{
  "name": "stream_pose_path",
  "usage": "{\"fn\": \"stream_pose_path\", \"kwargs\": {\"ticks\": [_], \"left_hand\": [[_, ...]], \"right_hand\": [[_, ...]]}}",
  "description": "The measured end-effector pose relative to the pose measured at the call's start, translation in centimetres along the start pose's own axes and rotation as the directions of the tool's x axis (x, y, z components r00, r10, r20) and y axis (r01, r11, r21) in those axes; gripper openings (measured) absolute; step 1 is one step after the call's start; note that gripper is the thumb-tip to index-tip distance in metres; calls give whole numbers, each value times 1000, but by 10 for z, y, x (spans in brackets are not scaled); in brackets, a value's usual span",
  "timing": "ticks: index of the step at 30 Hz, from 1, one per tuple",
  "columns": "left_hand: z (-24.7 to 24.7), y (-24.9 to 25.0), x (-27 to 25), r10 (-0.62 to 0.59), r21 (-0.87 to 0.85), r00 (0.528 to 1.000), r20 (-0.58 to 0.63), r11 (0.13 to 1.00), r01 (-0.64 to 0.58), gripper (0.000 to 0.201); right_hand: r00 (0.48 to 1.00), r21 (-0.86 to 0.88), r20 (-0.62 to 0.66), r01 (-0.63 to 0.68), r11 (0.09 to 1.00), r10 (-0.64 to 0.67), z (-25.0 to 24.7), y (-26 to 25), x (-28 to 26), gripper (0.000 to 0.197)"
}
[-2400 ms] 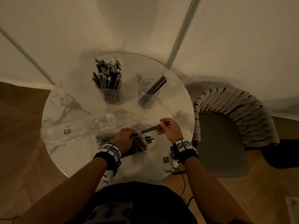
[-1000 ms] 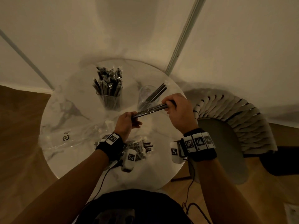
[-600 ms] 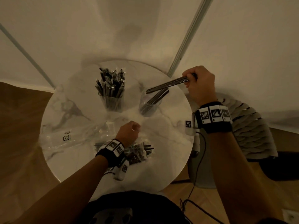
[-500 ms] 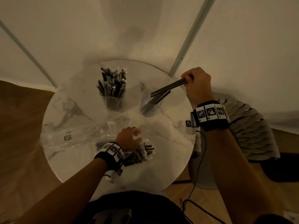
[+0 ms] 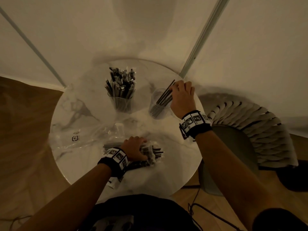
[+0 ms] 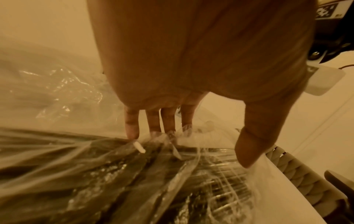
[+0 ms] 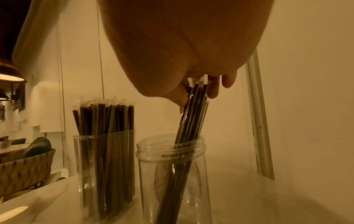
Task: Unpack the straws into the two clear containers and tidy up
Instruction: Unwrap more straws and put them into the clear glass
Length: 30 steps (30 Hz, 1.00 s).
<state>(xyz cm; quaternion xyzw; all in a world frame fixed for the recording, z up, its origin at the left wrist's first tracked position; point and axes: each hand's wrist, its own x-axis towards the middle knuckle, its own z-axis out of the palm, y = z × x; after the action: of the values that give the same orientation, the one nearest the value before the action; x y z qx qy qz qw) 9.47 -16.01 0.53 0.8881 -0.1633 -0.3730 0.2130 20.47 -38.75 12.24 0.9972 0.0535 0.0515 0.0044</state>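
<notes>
While your right hand (image 5: 180,97) pinches the top of a small bunch of dark straws (image 7: 193,112) whose lower ends already stand tilted inside the right clear jar (image 7: 172,169), the round marble table (image 5: 175,164) serves as the landmark. On the table, just left of that jar, stands the second clear container (image 5: 122,104), packed upright with dark wrapped straws. Beside the table's right edge sits a woven-back chair (image 5: 253,130); behind the table runs a pale wall with a metal strip. Toward the table's near side, crumpled clear plastic wrapping (image 5: 80,137) lies spread out. Your left hand (image 5: 135,150), fingers (image 6: 132,127) straight and thumb apart, presses on the open plastic packet of straws (image 6: 134,181), dark sticks in glossy sleeves, lying flat near the table's front edge.
</notes>
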Motion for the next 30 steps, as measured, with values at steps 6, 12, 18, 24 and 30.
{"fn": "stream_pose_path", "kwargs": {"ticks": [6,12,18,24,30], "left_hand": [[8,-5,0,-8,74,999,-53,997,12,86],[13,-7,3,-50,110,994,-101,992,61,85],[21,-7,7,-34,167,990,-137,984,57,76],[27,-9,7,-20,147,988,-155,988,43,69],[32,-12,5,-3,97,982,-188,995,21,57]], "right_hand": [[998,64,34,55,996,-57,12,0,-10,36],[977,184,-207,-19,983,58,-18,-2,-27,40],[952,484,-299,96,870,62,-1,-18,-92,22],[954,566,279,-70,821,-111,71,-37,-165,33],[875,445,451,-48,894,-177,97,-51,-180,38]]}}
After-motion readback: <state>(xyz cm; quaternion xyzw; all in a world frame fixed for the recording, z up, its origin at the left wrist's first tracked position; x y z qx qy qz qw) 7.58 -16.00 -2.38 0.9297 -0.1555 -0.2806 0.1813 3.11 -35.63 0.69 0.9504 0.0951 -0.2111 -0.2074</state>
